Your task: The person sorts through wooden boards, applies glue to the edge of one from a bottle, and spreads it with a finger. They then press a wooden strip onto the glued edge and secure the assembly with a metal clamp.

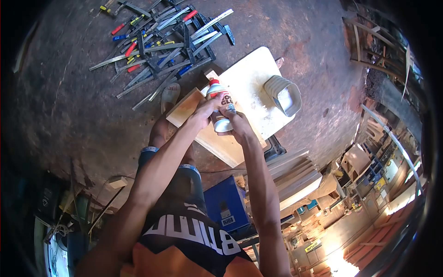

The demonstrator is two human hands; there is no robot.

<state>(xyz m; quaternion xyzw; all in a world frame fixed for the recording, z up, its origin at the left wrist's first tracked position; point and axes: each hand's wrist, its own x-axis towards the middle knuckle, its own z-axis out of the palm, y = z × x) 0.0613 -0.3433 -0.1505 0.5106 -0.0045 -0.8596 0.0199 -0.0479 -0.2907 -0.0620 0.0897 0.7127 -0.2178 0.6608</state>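
Observation:
Both my hands are closed around a wood glue bottle (226, 99), white with a red cap and printed label. My left hand (206, 111) grips its left side, and my right hand (238, 123) holds the right side near the base. The bottle is tilted, cap pointing away from me, above pale wooden boards (217, 142). Those boards rest partly on a white tabletop (249, 69). A ribbed beige container (273, 87) with an open mouth lies or leans on the tabletop, right of the bottle.
A heap of bar clamps (161, 44) covers the floor at upper left. Near my right arm are a blue box (226, 203) and stacked timber strips (295, 187). Wood scraps and shelving crowd the right side. My foot (170, 94) is beside the boards.

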